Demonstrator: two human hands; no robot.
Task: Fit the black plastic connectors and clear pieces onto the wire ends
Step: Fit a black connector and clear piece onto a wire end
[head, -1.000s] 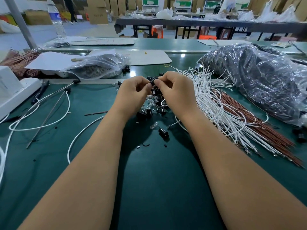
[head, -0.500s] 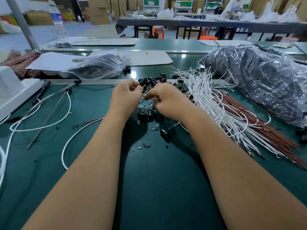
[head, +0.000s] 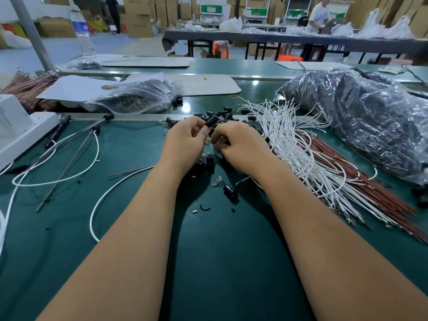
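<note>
Since half a second ago the left hand (head: 185, 141) has lifted one black connector (head: 210, 122) clear of the pile, and the right hand (head: 240, 144) has drawn in closer beside it; a second ago both hands were raised together over the same spot. The left grip is closed on that black connector, pinched between thumb and fingertips, its long axis tilted, the upper end pointing up and to the right, away from the person. The right grip is curled with fingertips together just below the connector; what it pinches is too small to make out.

The pile of black connectors (head: 221, 113) lies loose on the green worktop (head: 220, 262) just beyond the hands, with a stray black connector (head: 229, 190) and a clear piece (head: 217, 181) nearer the person. The white wires (head: 298, 154) fan out to the right of the hands, their long axes running from the far left toward the near right, with brown wires (head: 361, 179) lying alongside them.

A clear zip bag (head: 136, 99) at the far left holds small dark parts. A large clear plastic bag (head: 361, 117) at the far right is stuffed with dark contents that cannot be identified. A single white wire (head: 97, 205) curves across the worktop left of the left forearm.
</note>
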